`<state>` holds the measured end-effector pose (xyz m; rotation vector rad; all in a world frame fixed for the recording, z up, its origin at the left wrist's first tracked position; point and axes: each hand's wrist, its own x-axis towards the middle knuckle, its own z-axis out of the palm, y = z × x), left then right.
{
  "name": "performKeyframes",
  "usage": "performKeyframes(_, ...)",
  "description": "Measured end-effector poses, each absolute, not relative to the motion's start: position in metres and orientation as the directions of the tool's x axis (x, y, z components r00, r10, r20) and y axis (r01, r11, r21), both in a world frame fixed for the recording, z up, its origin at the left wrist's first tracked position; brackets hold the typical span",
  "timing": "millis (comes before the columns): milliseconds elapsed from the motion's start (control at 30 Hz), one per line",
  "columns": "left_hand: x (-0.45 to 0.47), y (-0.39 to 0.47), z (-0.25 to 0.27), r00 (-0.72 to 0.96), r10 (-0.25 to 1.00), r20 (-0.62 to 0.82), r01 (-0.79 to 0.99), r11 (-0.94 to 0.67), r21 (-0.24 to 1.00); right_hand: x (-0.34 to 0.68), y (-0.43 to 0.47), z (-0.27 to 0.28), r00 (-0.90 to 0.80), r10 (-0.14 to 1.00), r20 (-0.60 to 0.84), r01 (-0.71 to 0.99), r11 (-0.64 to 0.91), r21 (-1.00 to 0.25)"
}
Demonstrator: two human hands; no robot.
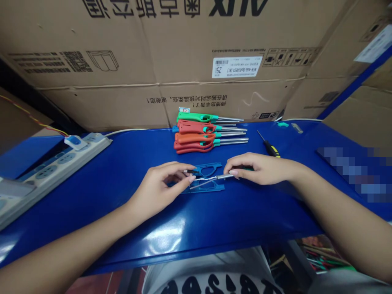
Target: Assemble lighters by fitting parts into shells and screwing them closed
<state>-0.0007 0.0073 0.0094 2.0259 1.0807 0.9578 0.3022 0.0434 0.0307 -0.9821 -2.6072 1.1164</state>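
Note:
Pinched between the thumb and fingers of my left hand (161, 183) is a small black part (191, 171), with thin white wires (204, 179) running right from it. My right hand (254, 168) is closed on a silvery metal tube (226, 176), where the wires meet it; a thin rod slants down-left from the tube. Below both hands lie two blue lighter shell halves (211, 168), partly hidden by my left fingers. Beyond them several long-necked lighters (196, 136), with red, orange and green handles and metal barrels, lie stacked.
A screwdriver (269, 148) lies behind my right wrist, near a small teal piece (283, 124) and a clear piece (297, 128). At left a power strip (52, 168) sits on the blue tabletop (214, 220). Printed cardboard (147, 53) walls the back.

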Motion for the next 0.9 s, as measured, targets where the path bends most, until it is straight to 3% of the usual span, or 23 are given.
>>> performKeyframes(167,-0.0023,0.0107,0.0093,0.453,0.869,0.198,0.394,-0.394,0.830,0.3034,0.0408,0.0314,-0.735,0.661,-0.150,0.538,0.434,-0.723)
performKeyframes(333,-0.0046,0.0119,0.0101,0.526,0.823,0.215,0.455,-0.485,0.747,0.3043,0.0413,0.0319,-0.771,0.624,-0.124,0.504,0.481,-0.717)
performKeyframes(600,-0.0077,0.0105,0.0124,0.641,0.710,0.292,0.521,-0.682,0.513,0.3004,0.0405,0.0249,-0.777,0.614,-0.140,0.531,0.520,-0.669)
performKeyframes(900,-0.0050,0.0099,0.0084,0.659,0.688,0.305,0.529,-0.712,0.463,0.2943,0.0381,0.0273,-0.792,0.599,-0.118,0.545,0.607,-0.579)
